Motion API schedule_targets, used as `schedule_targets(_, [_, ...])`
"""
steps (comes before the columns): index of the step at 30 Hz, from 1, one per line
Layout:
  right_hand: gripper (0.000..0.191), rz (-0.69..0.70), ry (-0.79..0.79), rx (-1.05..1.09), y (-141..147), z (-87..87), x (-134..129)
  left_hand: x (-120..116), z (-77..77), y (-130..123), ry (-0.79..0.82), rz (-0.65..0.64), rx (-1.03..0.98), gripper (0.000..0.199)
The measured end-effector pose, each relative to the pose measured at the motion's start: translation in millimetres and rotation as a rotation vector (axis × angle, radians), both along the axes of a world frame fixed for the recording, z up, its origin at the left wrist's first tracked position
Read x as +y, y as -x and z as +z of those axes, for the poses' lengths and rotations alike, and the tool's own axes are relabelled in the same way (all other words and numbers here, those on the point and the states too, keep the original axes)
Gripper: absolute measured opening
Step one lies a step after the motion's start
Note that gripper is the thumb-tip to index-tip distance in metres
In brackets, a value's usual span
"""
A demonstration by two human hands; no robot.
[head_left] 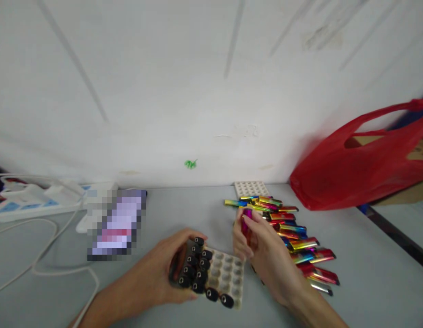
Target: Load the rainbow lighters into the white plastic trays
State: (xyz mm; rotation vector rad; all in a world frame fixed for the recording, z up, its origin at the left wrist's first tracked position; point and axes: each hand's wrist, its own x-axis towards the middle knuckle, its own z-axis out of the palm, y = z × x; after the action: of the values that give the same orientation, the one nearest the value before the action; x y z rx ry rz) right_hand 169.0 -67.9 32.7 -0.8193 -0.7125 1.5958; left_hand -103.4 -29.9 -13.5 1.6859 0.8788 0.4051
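- The pale wall (156, 91) takes up the upper half of the frame, streaked with grey lines.
- The grey bench (184, 209) spans the lower part.
- A red plastic bag (354, 168) leans at the right edge, with brown cardboard showing inside.
- A heap of shiny multicoloured pieces (300, 243) lies right of centre, running down toward the lower right.
- The left hand (156, 269), lower left of centre, has its fingers closed around the left end of a holed tray.
- The right hand (267, 255), lower right of centre, has its fingers curled shut on one purple piece (247, 223), held roughly upright beside the heap.
- A white power strip (30, 205) sits at the left edge, plugs in it; a white cable (63, 272) loops down to the lower left.
- A phone (119, 223), its screen pixelated, lies left of centre.
- The holed tray (226, 273) is tilted at bottom centre; black-ended pieces (201, 275) fill its left side and part of the near edge, and its other visible holes are open.
- A second holed tray (251, 188) lies by the wall, behind the heap.
- A small green mark (191, 164) shows low on the wall, near centre.
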Motion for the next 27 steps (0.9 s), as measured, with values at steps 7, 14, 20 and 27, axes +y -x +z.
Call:
schedule_targets(7, [0.066, 0.195, 0.068, 0.168, 7.9, -9.1, -3.2, -0.3, 7.0, -3.5, 0.002, 0.006, -0.018, 0.077])
schedule_targets(14, [0.068, 0.262, 0.129, 0.149, 13.5, -17.4, -8.9, 0.5, 7.4, -2.9, 0.004, 0.004, -0.013, 0.076])
schedule_targets(20, [0.064, 0.276, 0.165, 0.132, 16.1, -20.1, -12.6, 0.3, 3.8, -2.6, 0.028, -0.001, -0.040, 0.078])
schedule_targets(27, [0.075, 0.296, 0.165, 0.141, 15.2, -14.2, -11.4, -0.8, 4.3, -0.5, 0.023, -0.005, -0.017, 0.078])
